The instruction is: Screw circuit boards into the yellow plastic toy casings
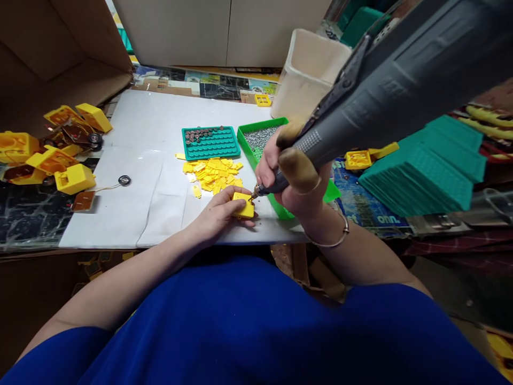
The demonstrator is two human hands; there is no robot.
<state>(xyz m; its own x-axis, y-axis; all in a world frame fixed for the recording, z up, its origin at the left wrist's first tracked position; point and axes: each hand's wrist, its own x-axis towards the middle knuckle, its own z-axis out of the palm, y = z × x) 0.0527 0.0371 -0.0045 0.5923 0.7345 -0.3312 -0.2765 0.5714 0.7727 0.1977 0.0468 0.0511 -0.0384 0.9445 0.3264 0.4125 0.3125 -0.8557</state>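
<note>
My left hand (218,214) is closed around a small yellow plastic case (243,207), its thumb pressing on the top face. In my right hand (294,182) is a large dark grey electric screwdriver (372,85), slanting up to the right, with finger covers on some of the fingers. The screwdriver's bit meets the case near its upper right corner; whether a screw sits under it is too small to tell. Just beyond my left hand lies a pile of small yellow plastic pieces (214,174). A green tray of small screws (260,140) stands partly behind my right hand.
Behind the yellow pile lies a teal dimpled tray (218,143) holding several small round dark parts. Yellow housings with wires (76,179) crowd the left, beside a cardboard box (60,48). A whitish plastic bin (304,69) stands at the back; stacked teal trays (425,166) are on the right.
</note>
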